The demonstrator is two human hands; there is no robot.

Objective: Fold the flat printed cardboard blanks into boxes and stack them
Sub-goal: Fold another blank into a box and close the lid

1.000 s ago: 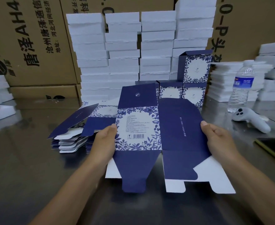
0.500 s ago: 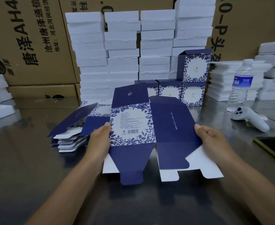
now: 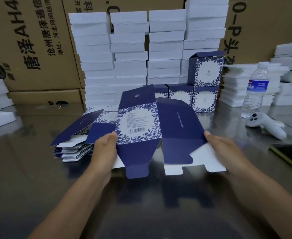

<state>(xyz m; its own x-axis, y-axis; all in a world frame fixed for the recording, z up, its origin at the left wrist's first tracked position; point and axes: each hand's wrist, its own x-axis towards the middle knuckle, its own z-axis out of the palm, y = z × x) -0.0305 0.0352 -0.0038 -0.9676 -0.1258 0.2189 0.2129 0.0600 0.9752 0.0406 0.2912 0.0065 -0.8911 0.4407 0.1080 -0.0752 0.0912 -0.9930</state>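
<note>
I hold a flat blue-and-white floral cardboard blank [image 3: 141,125] just above the steel table. My left hand [image 3: 105,149] grips its left edge beside the barcode panel. My right hand [image 3: 222,149] grips the right edge of its plain navy panel, which tilts up along the middle crease. Its navy and white bottom flaps hang toward me. To the left lies a pile of flat blanks [image 3: 76,145]. Behind the blank stand folded boxes [image 3: 205,99], with one more box [image 3: 207,69] stacked on top at the right.
White foam trays [image 3: 129,54] are stacked in tall columns at the back, with more foam stacks [image 3: 241,85] at the right. A water bottle [image 3: 256,90], a white controller [image 3: 265,125] and a dark phone [image 3: 291,154] lie to the right. Brown cartons [image 3: 30,44] form the back wall.
Both hands have carried the blank a little left and away from me, and the two panels bend more sharply at the middle crease.
</note>
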